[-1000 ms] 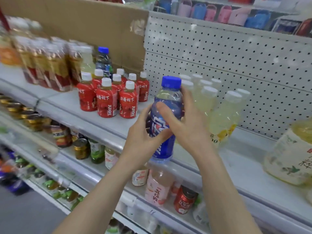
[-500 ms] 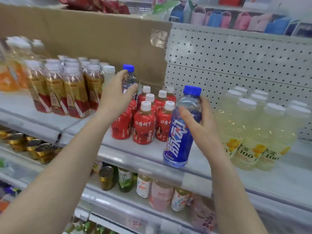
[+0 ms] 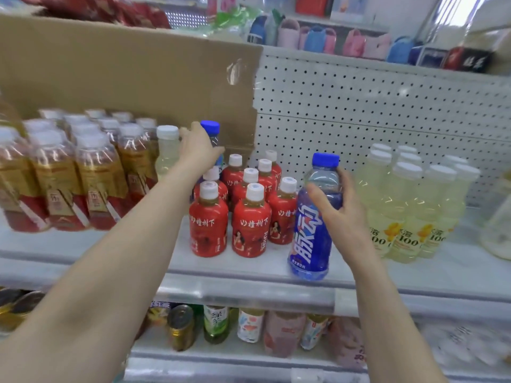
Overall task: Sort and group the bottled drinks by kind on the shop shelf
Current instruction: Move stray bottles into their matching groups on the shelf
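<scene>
A blue-labelled bottle (image 3: 312,228) with a blue cap stands near the front edge of the white shelf (image 3: 249,268). My right hand (image 3: 336,205) is wrapped around its upper part. A second blue-capped bottle (image 3: 211,131) stands at the back by the cardboard, and my left hand (image 3: 197,149) is closed around its neck and shoulder, hiding most of it. Between the two stand several small red-labelled bottles (image 3: 250,217) with white caps. A single pale yellow bottle (image 3: 166,150) is just left of my left hand. A group of pale yellow bottles (image 3: 409,205) stands to the right.
Amber bottles with gold and red labels (image 3: 69,172) fill the shelf's left part. A cardboard sheet (image 3: 124,76) leans against the pegboard back wall (image 3: 373,117). The lower shelf holds cans (image 3: 181,330) and mixed bottles (image 3: 250,324). A large bottle (image 3: 499,217) sits at the far right.
The blue bottle went from being held in both hands to standing on the shelf edge under my right hand. My left hand reached back and closed on the rear blue-capped bottle.
</scene>
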